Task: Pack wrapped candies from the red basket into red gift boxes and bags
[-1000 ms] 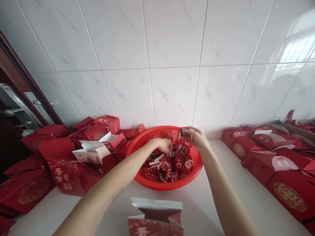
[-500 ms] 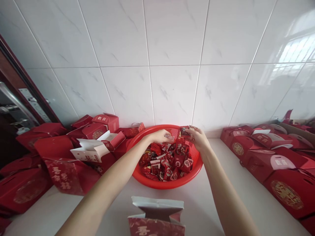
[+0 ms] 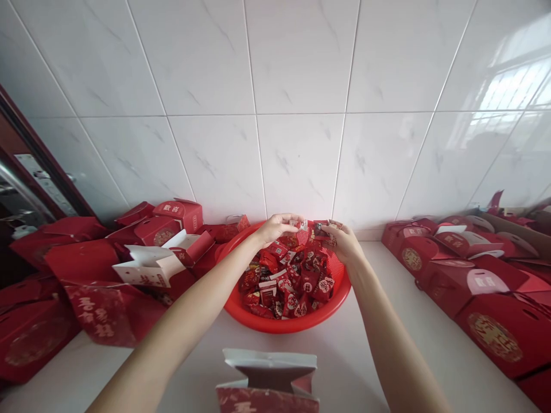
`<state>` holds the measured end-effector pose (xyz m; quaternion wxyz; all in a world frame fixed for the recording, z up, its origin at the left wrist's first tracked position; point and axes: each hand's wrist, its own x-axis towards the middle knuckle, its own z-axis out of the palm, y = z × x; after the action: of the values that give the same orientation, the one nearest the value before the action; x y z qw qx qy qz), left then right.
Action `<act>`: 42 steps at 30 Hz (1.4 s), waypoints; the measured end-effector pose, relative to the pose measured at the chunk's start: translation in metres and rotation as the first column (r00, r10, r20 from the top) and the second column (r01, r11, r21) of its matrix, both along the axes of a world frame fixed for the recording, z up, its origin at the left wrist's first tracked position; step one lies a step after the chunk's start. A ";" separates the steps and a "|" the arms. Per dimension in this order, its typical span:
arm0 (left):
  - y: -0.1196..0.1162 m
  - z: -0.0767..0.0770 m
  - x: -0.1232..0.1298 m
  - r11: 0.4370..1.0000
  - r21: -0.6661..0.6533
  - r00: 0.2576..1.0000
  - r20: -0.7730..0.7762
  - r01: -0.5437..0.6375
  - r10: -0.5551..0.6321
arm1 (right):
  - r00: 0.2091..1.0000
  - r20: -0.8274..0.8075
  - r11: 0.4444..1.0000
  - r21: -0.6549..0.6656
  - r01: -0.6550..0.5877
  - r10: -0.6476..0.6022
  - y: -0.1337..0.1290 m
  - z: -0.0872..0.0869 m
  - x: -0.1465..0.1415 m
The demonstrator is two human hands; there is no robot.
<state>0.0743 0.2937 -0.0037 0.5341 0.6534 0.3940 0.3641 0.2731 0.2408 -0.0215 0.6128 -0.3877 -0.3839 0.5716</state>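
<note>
A round red plastic basket [image 3: 287, 326] holds many wrapped candies [image 3: 297, 281], mostly red with white lettering. Over its back part, my left hand [image 3: 275, 228] pinches a small wrapped candy [image 3: 300, 225] in pale and red wrapping. My right hand [image 3: 344, 241], above the basket's back right rim, is closed on several candy packets [image 3: 325, 227] in brown and red wrappers. The two hands are close together but apart. In front of the basket an open red paper box [image 3: 267, 399] stands upright with its white-lined top gaping.
Red gift boxes [image 3: 133, 229] crowd the left side, one box with raised white flaps [image 3: 144, 267] among them. More closed red boxes [image 3: 467, 295] line the right side. A white tiled wall [image 3: 297, 166] rises behind the basket; a door frame [image 3: 43, 166] stands far left.
My left hand has risen out of the candies with a small candy between its fingers. My right hand still holds its packets in nearly the same place. The view has shifted slightly.
</note>
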 end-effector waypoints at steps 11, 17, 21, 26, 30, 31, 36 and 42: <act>0.005 -0.007 0.000 0.977 0.213 0.930 -0.355 -0.024 0.100 | 0.998 -0.037 0.998 -0.040 0.049 -0.051 0.003 0.000 0.001; 0.003 -0.013 -0.002 0.961 0.242 0.631 -0.769 0.135 0.104 | 0.997 -0.044 0.992 -0.112 0.057 -0.063 0.002 0.000 0.002; -0.002 -0.021 0.002 0.953 0.249 0.492 -0.860 0.176 0.133 | 0.999 -0.029 0.995 -0.090 0.037 -0.040 0.003 -0.003 0.003; -0.008 -0.027 0.012 0.951 0.221 0.394 -0.911 0.218 0.121 | 1.000 -0.019 0.999 -0.038 -0.008 0.007 0.008 -0.007 0.006; -0.008 -0.027 0.016 0.961 0.171 0.429 -0.901 0.218 0.064 | 1.000 -0.030 0.999 -0.048 -0.001 -0.001 0.008 -0.007 0.006; -0.008 -0.026 0.016 0.964 0.158 0.439 -0.897 0.213 0.050 | 0.999 -0.034 0.999 -0.049 0.002 -0.003 0.007 -0.007 0.005; -0.001 -0.022 0.012 0.979 0.124 0.512 -0.859 0.161 0.025 | 0.999 -0.032 0.999 -0.038 -0.009 0.008 0.005 -0.005 0.004; 0.008 -0.008 0.004 0.990 0.141 0.953 -0.297 -0.022 0.063 | 1.000 -0.020 1.000 -0.018 0.016 -0.017 0.005 -0.005 0.004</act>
<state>0.0779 0.3022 -0.0117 0.4141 0.7275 0.4589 0.2978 0.2773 0.2455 -0.0260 0.6178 -0.3907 -0.3693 0.5738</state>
